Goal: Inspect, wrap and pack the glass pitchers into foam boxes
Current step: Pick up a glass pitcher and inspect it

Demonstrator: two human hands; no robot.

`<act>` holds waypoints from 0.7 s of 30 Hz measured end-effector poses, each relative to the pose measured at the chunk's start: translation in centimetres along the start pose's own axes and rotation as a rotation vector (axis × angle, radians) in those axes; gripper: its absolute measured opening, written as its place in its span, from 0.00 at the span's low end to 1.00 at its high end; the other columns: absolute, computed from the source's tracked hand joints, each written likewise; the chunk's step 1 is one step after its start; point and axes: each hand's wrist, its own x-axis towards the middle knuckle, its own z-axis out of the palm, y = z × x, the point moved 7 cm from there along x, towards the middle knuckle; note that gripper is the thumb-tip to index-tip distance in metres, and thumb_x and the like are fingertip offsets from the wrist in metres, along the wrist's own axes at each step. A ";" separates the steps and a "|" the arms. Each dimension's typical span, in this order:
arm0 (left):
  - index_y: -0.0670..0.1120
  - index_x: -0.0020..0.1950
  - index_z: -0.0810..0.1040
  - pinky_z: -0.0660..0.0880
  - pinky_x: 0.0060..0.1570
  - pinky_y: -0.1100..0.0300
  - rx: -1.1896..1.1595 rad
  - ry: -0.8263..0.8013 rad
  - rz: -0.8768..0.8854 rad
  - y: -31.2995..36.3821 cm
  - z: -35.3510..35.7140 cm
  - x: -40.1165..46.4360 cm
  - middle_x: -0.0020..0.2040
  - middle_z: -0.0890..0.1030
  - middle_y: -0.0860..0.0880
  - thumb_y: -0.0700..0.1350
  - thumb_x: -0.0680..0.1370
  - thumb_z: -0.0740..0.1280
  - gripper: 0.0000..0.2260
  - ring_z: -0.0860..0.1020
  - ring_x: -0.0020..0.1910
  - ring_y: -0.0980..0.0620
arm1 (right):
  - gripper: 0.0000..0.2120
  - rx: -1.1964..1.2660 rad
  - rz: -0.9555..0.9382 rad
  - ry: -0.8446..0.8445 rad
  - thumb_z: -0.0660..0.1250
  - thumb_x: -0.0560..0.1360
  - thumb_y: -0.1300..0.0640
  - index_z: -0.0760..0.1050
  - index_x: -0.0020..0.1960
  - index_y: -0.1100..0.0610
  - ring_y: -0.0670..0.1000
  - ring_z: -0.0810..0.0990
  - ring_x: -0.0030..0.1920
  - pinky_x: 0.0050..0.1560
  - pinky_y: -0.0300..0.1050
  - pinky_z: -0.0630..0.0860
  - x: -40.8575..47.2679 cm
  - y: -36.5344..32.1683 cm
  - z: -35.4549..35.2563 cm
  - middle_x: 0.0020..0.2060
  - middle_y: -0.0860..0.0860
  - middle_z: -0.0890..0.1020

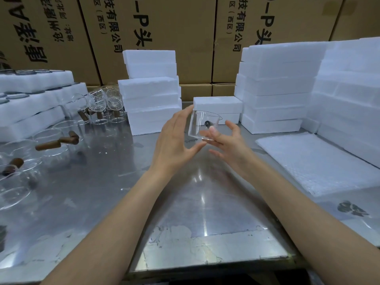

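A clear glass pitcher (pixel 200 125) is held up above the middle of the steel table (pixel 185 212), tilted, with a dark fitting on its side. My left hand (pixel 174 140) cups its left wall with the fingers spread along the glass. My right hand (pixel 228 138) holds its lower right edge, thumb against the glass. Several more glass pitchers with brown wooden handles (pixel 51 144) lie on the table at the left. A small white foam box (pixel 218 105) stands just behind the held pitcher.
Stacks of white foam boxes rise at centre left (pixel 150 91) and at the right (pixel 277 87). Foam trays (pixel 30 99) sit at far left. A sheet of bubble wrap (pixel 316 161) lies at the right. Cardboard cartons (pixel 164 27) wall off the back.
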 end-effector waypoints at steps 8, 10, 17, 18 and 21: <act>0.48 0.67 0.72 0.67 0.58 0.68 -0.063 0.098 -0.048 -0.4 -0.8 0.1 0.59 0.73 0.56 0.55 0.69 0.76 0.30 0.72 0.59 0.55 | 0.37 0.000 0.039 -0.022 0.68 0.72 0.45 0.53 0.74 0.50 0.45 0.80 0.54 0.63 0.52 0.70 0.1 0.3 0.3 0.53 0.48 0.82; 0.48 0.68 0.73 0.68 0.58 0.65 -0.038 0.115 -0.050 -0.3 -1.0 0.1 0.60 0.74 0.50 0.55 0.69 0.76 0.30 0.72 0.58 0.52 | 0.36 -0.036 0.038 0.012 0.67 0.72 0.42 0.55 0.74 0.49 0.45 0.78 0.58 0.69 0.56 0.63 0.2 0.4 0.0 0.54 0.48 0.80; 0.47 0.67 0.76 0.74 0.54 0.53 0.084 0.098 0.034 1.4 -0.8 -0.2 0.57 0.74 0.43 0.48 0.69 0.77 0.27 0.73 0.51 0.46 | 0.48 -0.175 -0.044 0.015 0.75 0.58 0.34 0.57 0.70 0.48 0.43 0.77 0.58 0.65 0.49 0.68 -0.5 -0.1 0.8 0.52 0.44 0.80; 0.47 0.67 0.76 0.75 0.52 0.50 0.092 0.104 0.050 1.7 -0.8 -0.2 0.57 0.74 0.43 0.48 0.69 0.77 0.27 0.74 0.50 0.46 | 0.47 -0.178 -0.050 0.020 0.76 0.57 0.36 0.58 0.69 0.48 0.43 0.78 0.57 0.64 0.48 0.69 -0.5 -0.1 0.8 0.53 0.45 0.80; 0.46 0.67 0.76 0.76 0.50 0.49 0.105 0.116 0.095 2.0 -0.7 -0.2 0.56 0.75 0.42 0.48 0.70 0.75 0.27 0.74 0.50 0.46 | 0.41 -0.178 -0.059 0.058 0.77 0.59 0.40 0.61 0.65 0.49 0.44 0.80 0.55 0.58 0.45 0.72 -0.5 -0.2 0.6 0.53 0.47 0.80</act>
